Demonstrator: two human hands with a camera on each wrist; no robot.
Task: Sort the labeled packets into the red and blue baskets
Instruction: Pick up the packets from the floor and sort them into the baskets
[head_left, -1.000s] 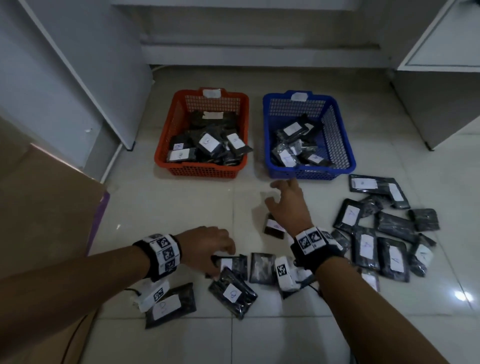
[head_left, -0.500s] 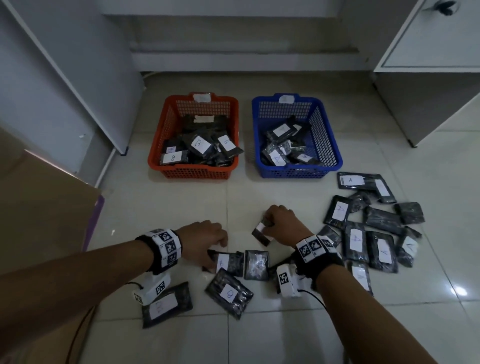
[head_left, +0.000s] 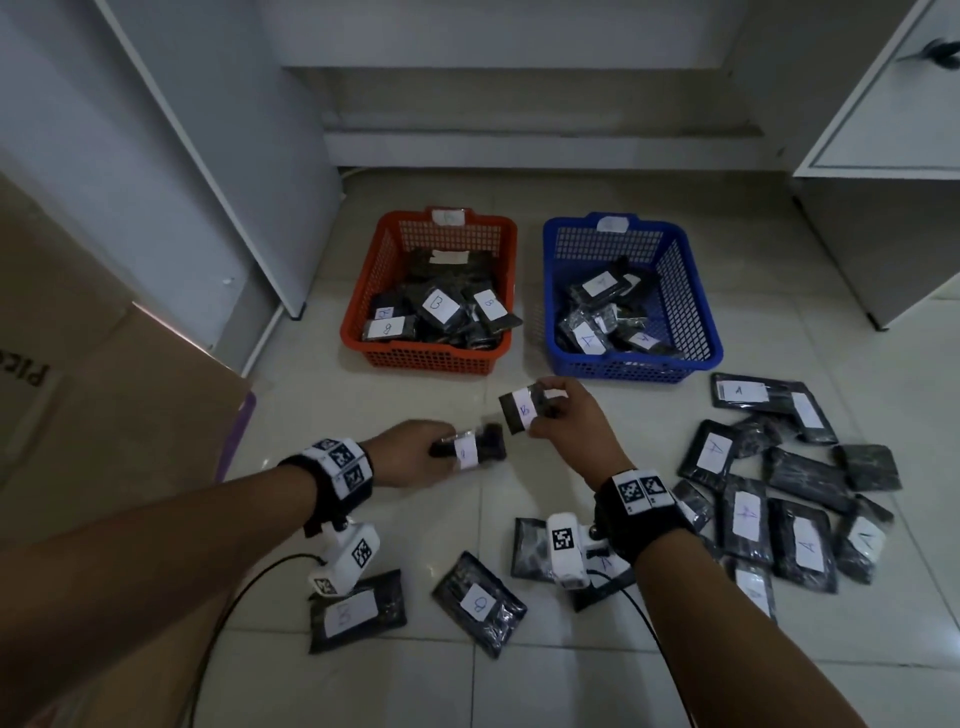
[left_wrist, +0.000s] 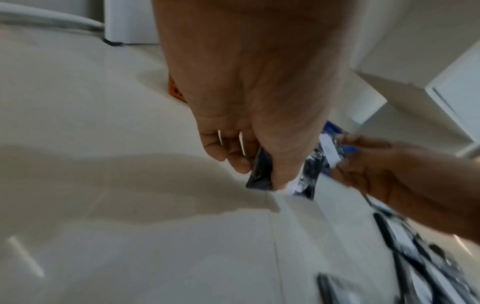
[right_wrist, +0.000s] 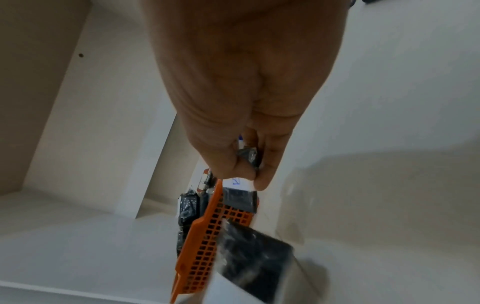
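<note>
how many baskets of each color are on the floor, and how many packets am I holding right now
Red basket: 1
Blue basket: 1
Packets in hand: 2, one in the left hand, one in the right hand
Total: 4

Two baskets (head_left: 431, 358) side by side on the floor (head_left: 311, 415) beyond both hands, loose packets (head_left: 800, 519) right of right hand (head_left: 571, 421), packet (head_left: 478, 603) behind left hand (head_left: 410, 457).

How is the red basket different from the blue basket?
The red basket stands left of the blue basket. Labels that can be read in the red basket say B; those in the blue basket say A. The red basket looks fuller than the blue basket. Both are mesh-walled plastic baskets with a white tag on the far rim, standing on the tiled floor, holding dark packets.
</note>
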